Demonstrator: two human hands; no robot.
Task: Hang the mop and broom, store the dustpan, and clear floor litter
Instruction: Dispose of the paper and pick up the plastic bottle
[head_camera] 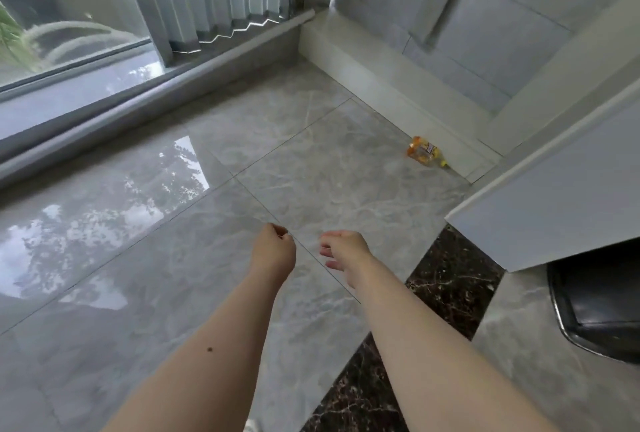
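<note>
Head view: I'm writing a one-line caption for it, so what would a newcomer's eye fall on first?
The orange bottle stands out: it lies on its side on the grey floor, against the white baseboard at right. Next come the two bare hands, left hand loosely curled and right hand with fingers spread, both empty, reaching forward low in the middle. At left, the glossy tiles mirror trees beside the window.

You see a grey, white-veined marble floor [311,161]. On it lies an orange-and-yellow bottle [425,151] against the cream skirting [381,85]. Nearer you than the bottle runs a dark brown speckled strip [446,279].
</note>
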